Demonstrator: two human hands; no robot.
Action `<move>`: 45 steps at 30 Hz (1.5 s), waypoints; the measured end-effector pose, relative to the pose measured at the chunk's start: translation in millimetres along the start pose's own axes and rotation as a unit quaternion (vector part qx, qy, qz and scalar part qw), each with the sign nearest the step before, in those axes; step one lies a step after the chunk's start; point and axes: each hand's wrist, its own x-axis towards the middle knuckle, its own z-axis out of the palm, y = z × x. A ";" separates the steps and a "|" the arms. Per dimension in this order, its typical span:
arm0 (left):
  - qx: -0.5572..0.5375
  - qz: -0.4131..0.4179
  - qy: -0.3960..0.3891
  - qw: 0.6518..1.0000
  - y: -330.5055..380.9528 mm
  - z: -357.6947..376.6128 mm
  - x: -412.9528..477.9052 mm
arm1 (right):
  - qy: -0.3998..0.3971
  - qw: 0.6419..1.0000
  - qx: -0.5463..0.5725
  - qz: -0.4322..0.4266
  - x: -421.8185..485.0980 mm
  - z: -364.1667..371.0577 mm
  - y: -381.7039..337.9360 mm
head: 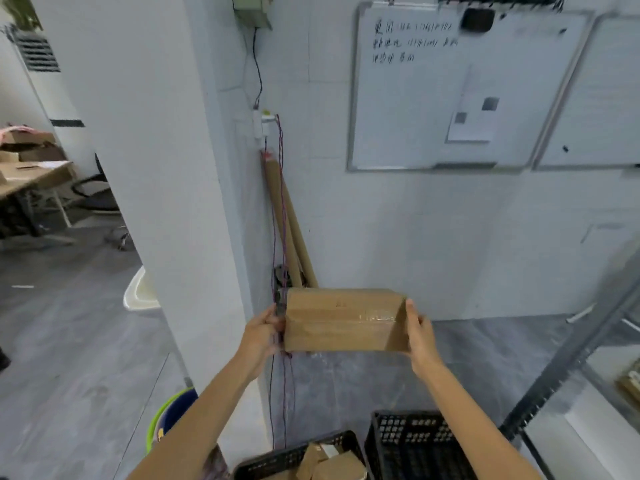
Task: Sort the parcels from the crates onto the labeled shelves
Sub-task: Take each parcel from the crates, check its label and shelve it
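Behind the parcel (341, 320), left hand (259, 336) and right hand (420, 337) fingers seem hidden.

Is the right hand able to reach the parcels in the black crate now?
Probably not yet: the right hand and the left hand both hold the cardboard box. The parcels lie uncovered in the open crate below, so the way looks free once the box is set down.

The whiteboard's (408, 116) handwriting is too blurred to read. The bottom edge cuts the left crate (277, 460) and the right crate (412, 441), and the right edge cuts the metal shelf (568, 358). The parcel (343, 320) hides the fingertips of the left hand (259, 336).
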 end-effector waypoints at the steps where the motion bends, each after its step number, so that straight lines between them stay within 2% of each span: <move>1: 0.011 0.012 -0.014 1.000 10.7 5.8 -2.7 | 0.001 1.000 0.003 -0.017 -1.1 -1.2 -12.5; 5: 0.037 0.078 -0.044 0.995 42.8 26.6 -10.5 | 0.003 0.995 0.018 -0.100 -10.9 -9.7 -57.0; 11: -0.030 0.131 -0.041 0.990 63.7 54.4 -16.9 | -0.011 0.988 0.069 -0.138 -19.5 -27.5 -92.5; 18: -0.061 0.095 -0.052 0.992 77.3 71.9 -18.2 | -0.059 0.970 0.092 -0.216 -24.7 -44.8 -111.0; 23: -0.051 0.108 -0.093 0.989 85.5 69.5 -14.7 | -0.109 0.964 0.114 -0.216 -24.7 -61.8 -119.4; 28: -0.027 0.120 -0.124 0.985 83.5 73.3 -11.0 | -0.120 0.961 0.105 -0.224 -25.8 -75.3 -121.7; 33: 0.002 0.129 -0.137 0.982 77.6 85.0 -4.9 | -0.102 0.963 0.094 -0.231 -26.8 -90.0 -121.9; 38: 0.066 0.154 -0.174 0.970 74.6 102.4 3.0 | -0.050 0.962 0.067 -0.259 -27.3 -116.3 -124.9; 45: 0.068 0.176 -0.208 0.960 78.3 145.4 7.8 | -0.001 0.961 0.050 -0.273 -33.2 -150.1 -136.0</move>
